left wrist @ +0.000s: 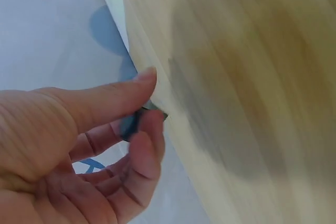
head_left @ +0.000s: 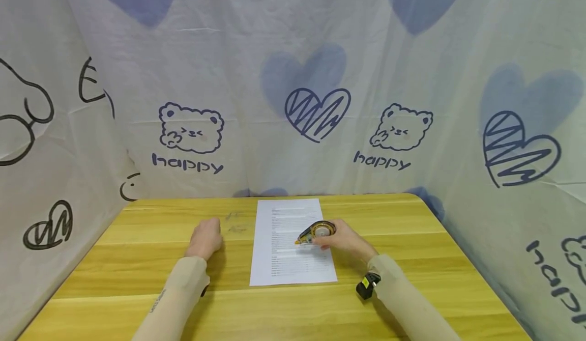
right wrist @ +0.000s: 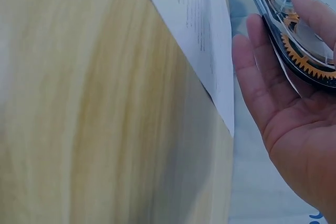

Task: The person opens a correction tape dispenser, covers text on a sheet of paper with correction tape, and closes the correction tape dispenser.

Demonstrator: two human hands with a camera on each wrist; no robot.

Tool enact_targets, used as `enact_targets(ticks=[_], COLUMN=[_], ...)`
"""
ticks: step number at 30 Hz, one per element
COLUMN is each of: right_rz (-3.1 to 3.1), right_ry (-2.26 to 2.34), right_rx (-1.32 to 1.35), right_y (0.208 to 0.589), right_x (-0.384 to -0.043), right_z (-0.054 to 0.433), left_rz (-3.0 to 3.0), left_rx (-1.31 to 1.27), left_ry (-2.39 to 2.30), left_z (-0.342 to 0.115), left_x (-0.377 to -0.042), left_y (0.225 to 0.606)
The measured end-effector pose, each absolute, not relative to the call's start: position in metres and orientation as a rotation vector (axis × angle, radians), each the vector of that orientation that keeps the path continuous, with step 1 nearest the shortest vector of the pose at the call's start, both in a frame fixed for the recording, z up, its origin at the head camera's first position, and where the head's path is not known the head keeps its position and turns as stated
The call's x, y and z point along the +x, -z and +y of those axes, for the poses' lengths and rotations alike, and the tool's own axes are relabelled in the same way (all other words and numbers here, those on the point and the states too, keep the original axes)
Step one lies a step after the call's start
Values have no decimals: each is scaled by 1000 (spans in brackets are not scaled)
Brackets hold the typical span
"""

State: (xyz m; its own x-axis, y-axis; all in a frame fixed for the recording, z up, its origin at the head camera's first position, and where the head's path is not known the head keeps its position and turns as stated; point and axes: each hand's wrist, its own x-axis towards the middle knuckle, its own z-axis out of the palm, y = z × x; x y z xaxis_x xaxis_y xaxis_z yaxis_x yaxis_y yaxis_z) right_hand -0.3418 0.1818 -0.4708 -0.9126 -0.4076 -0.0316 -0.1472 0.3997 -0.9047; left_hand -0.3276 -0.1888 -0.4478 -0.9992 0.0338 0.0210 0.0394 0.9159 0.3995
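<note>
Over the printed sheet (head_left: 293, 275) my right hand (head_left: 345, 239) holds a correction tape (head_left: 322, 231), its orange tip pointing left and down toward the text. Whether the tip touches the paper I cannot tell. The right wrist view shows the transparent case and orange gear of the correction tape (right wrist: 310, 61) between thumb and fingers of the right hand (right wrist: 294, 129). To the left of the sheet is my left hand (head_left: 206, 236). Seen from its wrist, the left hand (left wrist: 89, 150) pinches a small dark cap-like piece (left wrist: 129, 126), partly hidden by the fingers.
The sheet lies on a wooden table (head_left: 389, 290), reaching its far edge. Faint dark marks (head_left: 237, 228) show on the wood between the left hand and the paper. A white curtain (head_left: 256, 152) with bear and heart prints surrounds the table's back and sides.
</note>
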Motion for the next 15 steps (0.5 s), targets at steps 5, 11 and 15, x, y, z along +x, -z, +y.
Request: enact_targets(ticks=[5,11,15], right_rz=[2426,2398,2352], right_ry=[1586,1684,1746], right_rx=[-449,-427,-424], right_y=[470,469,469], right_x=[-343,-345,-345], right_z=[179,177,177], left_rz=[-3036,-2976,-2951], left_rx=[-101,-198,-236], left_ry=[731,757,814], left_z=[-181,-171,-161], left_x=[-330,-332,-332], left_y=[449,452,452])
